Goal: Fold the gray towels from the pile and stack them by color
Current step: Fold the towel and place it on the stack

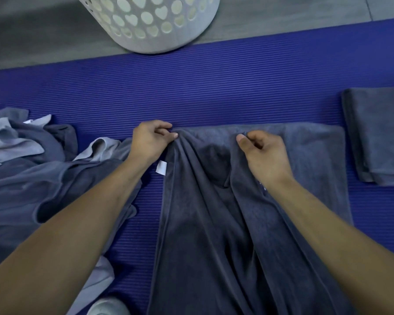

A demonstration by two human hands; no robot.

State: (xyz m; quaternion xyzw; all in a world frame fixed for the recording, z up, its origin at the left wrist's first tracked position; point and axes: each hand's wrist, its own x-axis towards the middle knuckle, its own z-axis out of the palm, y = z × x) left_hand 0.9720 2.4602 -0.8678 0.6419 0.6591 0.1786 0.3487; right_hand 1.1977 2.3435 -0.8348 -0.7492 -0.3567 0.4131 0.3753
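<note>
Now both hands pinch the dark gray towel (203, 223) at its far edge on the blue mat (214, 92): left hand (149, 142), right hand (263, 153). Its long axis runs back toward the person; the folded stack (378, 137) lies nearer the right hand.

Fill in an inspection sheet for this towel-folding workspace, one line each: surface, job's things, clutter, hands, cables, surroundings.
Surface: ribbed blue mat on a gray floor.
Job's things: dark gray towel bunched at centre; unfolded pile at left, dark and light gray; folded dark gray towel at right.
Clutter: nothing seen.
Hands: left hand and right hand each pinch the centre towel's far edge.
Cables: nothing seen.
Surroundings: white perforated laundry basket beyond the mat.
</note>
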